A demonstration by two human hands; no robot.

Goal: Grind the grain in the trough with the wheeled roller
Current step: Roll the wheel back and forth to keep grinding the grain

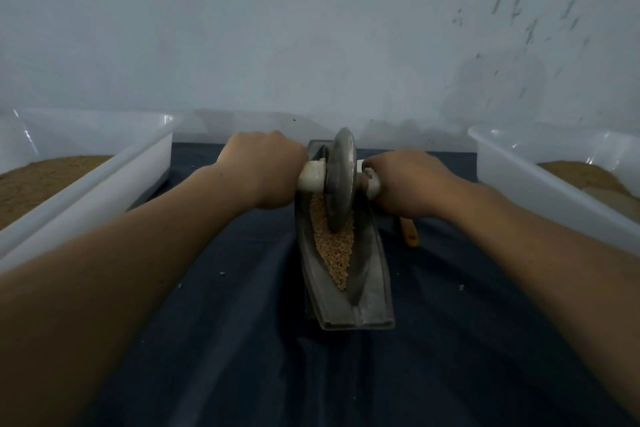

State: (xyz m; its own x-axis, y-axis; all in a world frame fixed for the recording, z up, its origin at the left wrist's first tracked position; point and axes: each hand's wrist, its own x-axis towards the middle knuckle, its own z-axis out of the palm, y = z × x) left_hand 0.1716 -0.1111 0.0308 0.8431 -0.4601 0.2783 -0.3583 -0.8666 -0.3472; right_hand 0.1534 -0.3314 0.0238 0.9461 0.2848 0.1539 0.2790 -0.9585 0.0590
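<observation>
Both ends of the handle (311, 178) were hidden inside the left hand (266, 170) and right hand (408, 184), whose fingers curled out of sight. The wheel (341, 177) hid the far end of the trough (374, 288); its lower rim sat buried in grain (334, 246). The right hand covered most of a yellow tool (410, 234). The left tub (104, 184) and right tub (554, 191) ran off the frame. White specks (222, 273) were too small to identify.

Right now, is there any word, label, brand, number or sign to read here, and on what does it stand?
None can be read. The wheeled roller, the trough, the white tubs and the wall carry no print; the wall's dark marks are only specks. The yellow tool beside the trough is half hidden; no marking shows.
</observation>
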